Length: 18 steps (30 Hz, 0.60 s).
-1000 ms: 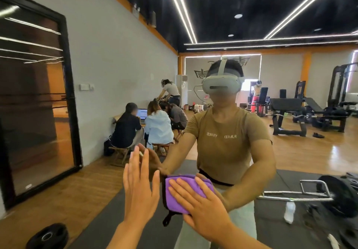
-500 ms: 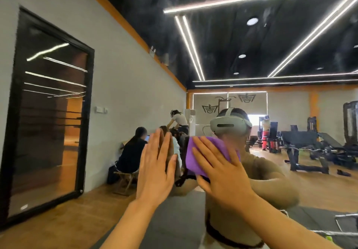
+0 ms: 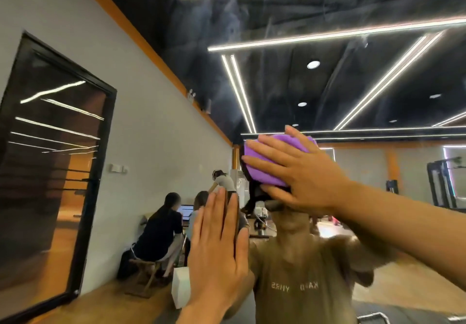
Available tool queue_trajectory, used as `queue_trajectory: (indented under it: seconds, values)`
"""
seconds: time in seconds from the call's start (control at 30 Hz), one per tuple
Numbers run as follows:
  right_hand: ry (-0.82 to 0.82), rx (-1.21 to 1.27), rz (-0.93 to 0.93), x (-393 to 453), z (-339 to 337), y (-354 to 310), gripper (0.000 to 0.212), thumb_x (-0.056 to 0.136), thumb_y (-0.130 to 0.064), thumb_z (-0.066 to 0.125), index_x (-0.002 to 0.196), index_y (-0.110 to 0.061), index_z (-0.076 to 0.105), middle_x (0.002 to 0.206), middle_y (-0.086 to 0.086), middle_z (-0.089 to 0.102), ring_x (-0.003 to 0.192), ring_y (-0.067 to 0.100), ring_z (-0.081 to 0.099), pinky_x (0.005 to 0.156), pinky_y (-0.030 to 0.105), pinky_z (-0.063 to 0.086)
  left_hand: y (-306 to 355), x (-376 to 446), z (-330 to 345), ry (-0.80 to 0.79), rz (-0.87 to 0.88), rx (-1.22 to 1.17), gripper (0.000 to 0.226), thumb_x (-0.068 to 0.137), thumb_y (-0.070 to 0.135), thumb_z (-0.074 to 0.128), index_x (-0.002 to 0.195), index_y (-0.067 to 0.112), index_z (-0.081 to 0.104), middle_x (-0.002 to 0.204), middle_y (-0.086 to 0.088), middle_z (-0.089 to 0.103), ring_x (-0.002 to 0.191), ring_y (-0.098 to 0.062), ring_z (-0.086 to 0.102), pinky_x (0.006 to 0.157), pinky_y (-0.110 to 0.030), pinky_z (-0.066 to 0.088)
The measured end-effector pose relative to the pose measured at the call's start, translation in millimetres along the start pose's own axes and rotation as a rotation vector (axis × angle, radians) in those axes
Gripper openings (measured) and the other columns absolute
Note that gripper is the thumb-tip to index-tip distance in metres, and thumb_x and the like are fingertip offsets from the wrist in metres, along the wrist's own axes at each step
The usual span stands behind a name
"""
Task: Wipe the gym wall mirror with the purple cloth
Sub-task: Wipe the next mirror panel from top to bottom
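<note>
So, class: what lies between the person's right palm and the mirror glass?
In the head view, the purple cloth lies between the right hand and the mirror, pressed flat by spread fingers.

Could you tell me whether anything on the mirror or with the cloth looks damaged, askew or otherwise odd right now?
Nothing stands out. The right hand presses the purple cloth flat on the mirror, the left hand rests open on the glass, and no crack or spill shows.

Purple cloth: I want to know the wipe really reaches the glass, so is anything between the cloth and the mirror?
Nothing visible. The right hand presses the purple cloth flat against the mirror; the left hand lies flat on the glass beside it.
</note>
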State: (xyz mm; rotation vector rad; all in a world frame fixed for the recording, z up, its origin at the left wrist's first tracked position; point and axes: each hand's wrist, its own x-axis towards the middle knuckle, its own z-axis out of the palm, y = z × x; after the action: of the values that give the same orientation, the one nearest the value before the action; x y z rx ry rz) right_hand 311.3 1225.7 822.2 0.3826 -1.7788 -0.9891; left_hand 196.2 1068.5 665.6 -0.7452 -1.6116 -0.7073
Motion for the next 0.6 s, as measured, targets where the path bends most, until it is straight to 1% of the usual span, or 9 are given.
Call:
queue_trajectory:
  seconds: [0.1,0.2,0.3,0.33,0.4,0.53,0.6]
  values:
    - [-0.003,-0.016,0.191,41,-14,27,0.062,0.100,-0.056,0.020,0.156,-0.031,0.030,0.163,-0.002,0.026,0.152,0.020,0.021,0.124,0.050,0.000,1,0,-2,-0.009,0.016,-0.006,0.062,0.102,0.041,0.027,0.158,0.017,0.015,0.165,-0.003,0.011,0.152,-0.021,0.009,0.117,-0.043,0.015]
    - [0.020,-0.014,0.377,78,-21,42,0.069,0.096,-0.055,0.011,0.157,-0.028,0.028,0.165,-0.001,0.023,0.153,0.020,0.017,0.121,0.048,-0.005,0,-1,-2,-0.010,0.031,-0.027,0.061,0.103,0.041,0.028,0.158,0.017,0.016,0.165,-0.003,0.012,0.152,-0.021,0.010,0.120,-0.040,0.008]
    - [0.071,-0.008,0.449,90,-16,36,0.069,0.096,-0.051,0.012,0.156,-0.024,0.034,0.164,0.001,0.028,0.152,0.023,0.020,0.121,0.048,-0.004,1,-1,-4,0.003,0.016,-0.094,0.061,0.102,0.040,0.031,0.158,0.018,0.018,0.165,0.000,0.012,0.152,-0.019,0.009,0.122,-0.034,0.001]
    - [0.074,-0.006,0.435,87,-14,32,0.067,0.097,-0.049,0.014,0.155,-0.023,0.036,0.163,0.001,0.030,0.152,0.023,0.022,0.121,0.049,-0.002,2,-1,-4,0.007,0.017,-0.109,0.061,0.102,0.040,0.031,0.158,0.019,0.017,0.166,0.001,0.012,0.152,-0.018,0.008,0.123,-0.033,-0.001]
    - [0.056,-0.004,0.343,75,-13,21,0.062,0.099,-0.048,0.020,0.154,-0.025,0.038,0.162,0.001,0.032,0.152,0.023,0.024,0.122,0.051,0.003,1,-1,-5,0.018,0.023,-0.128,0.062,0.102,0.039,0.032,0.158,0.020,0.014,0.165,0.002,0.012,0.152,-0.016,0.007,0.123,-0.031,-0.003]
    - [-0.026,0.026,0.054,36,-10,-10,0.056,0.102,-0.045,0.028,0.153,-0.026,0.040,0.161,0.000,0.033,0.152,0.022,0.024,0.123,0.054,0.008,2,-3,-5,0.040,-0.009,-0.194,0.061,0.103,0.039,0.031,0.158,0.017,0.016,0.165,0.003,0.013,0.152,-0.012,0.008,0.123,-0.029,-0.002]
    - [-0.068,0.039,-0.087,14,-8,-22,0.055,0.101,-0.043,0.032,0.153,-0.026,0.040,0.162,-0.001,0.031,0.152,0.020,0.022,0.123,0.055,0.010,2,-4,-5,0.055,-0.011,-0.242,0.062,0.102,0.036,0.033,0.158,0.015,0.016,0.165,0.002,0.013,0.152,-0.013,0.009,0.123,-0.030,0.001]
